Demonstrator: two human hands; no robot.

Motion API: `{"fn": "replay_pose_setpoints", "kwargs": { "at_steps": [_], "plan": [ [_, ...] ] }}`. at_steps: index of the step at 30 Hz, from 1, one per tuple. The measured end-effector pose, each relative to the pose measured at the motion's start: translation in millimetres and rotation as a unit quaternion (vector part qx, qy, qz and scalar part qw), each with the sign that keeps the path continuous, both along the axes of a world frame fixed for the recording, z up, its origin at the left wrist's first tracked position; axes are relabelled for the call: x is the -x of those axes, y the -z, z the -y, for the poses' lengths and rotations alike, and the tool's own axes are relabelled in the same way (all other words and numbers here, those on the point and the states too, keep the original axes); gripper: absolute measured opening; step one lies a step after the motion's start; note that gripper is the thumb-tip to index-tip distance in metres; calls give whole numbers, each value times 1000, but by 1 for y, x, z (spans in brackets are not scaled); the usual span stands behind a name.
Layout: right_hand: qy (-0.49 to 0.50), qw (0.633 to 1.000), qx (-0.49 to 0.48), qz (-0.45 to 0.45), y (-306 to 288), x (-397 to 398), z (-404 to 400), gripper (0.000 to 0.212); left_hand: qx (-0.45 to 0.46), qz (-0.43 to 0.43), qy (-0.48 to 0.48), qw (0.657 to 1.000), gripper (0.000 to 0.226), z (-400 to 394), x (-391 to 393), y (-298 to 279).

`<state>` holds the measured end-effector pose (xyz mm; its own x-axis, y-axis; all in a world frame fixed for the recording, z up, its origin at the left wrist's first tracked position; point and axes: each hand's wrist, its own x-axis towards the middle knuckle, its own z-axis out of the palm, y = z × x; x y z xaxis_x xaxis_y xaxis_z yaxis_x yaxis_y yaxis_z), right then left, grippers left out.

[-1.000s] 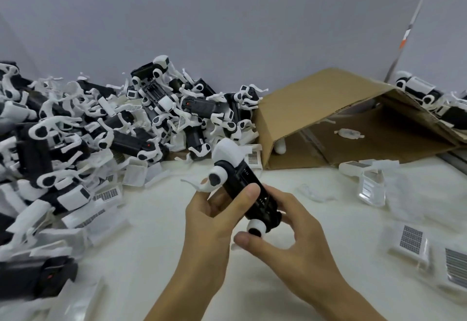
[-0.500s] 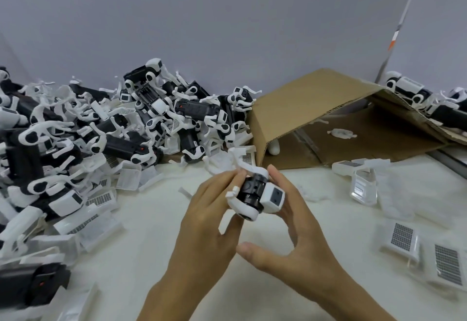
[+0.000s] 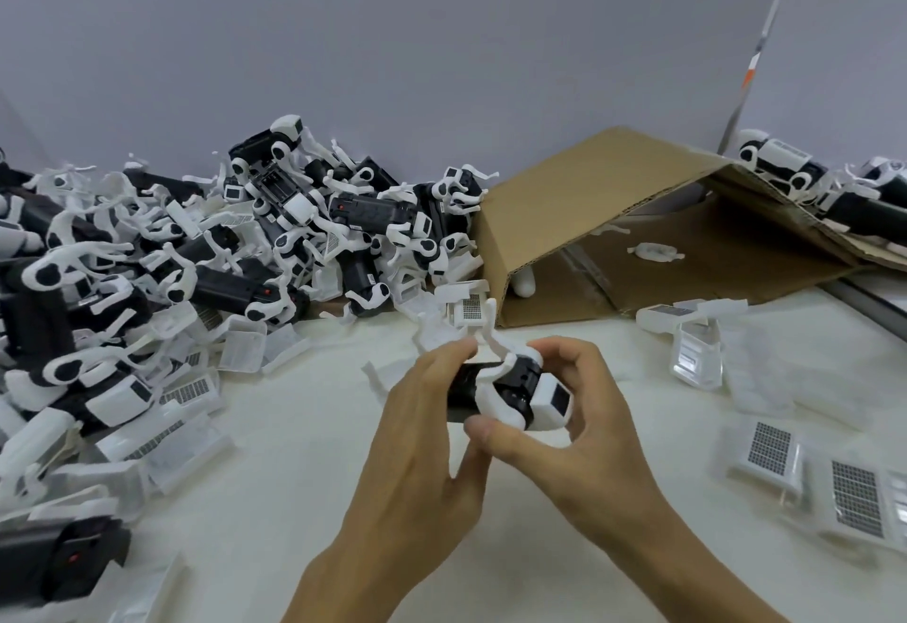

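Note:
A small black-and-white device (image 3: 515, 389) with a white clip piece on it lies sideways between both my hands, just above the white table (image 3: 294, 475). My left hand (image 3: 422, 446) grips its black body from the left, fingers curled over the top. My right hand (image 3: 589, 431) holds the white end, thumb below and fingers arched over it. The device's underside is hidden by my hands.
A large heap of the same black-and-white devices (image 3: 221, 254) fills the left and back. An open cardboard box (image 3: 638, 230) lies on its side at the back right. Clear plastic packets with grid labels (image 3: 810, 470) lie scattered at the right, and more by the heap.
The device went from upright in my left hand to lying sideways between both hands. My right hand moved from its lower end to its white end.

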<state>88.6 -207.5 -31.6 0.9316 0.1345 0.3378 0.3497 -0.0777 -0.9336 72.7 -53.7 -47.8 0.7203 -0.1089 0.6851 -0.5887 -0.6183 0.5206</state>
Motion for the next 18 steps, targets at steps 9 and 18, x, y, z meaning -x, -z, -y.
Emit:
{"fn": "replay_pose_setpoints", "kwargs": {
  "at_steps": [9,18],
  "plan": [
    [57,989,-49,-128,-6,-5,-1,81,-111,210,-123,964,98,7,-10,5],
    [36,988,-135,-60,-9,-8,4,82,371,-16,-10,929,27,1,-2,-11]
  ]
}}
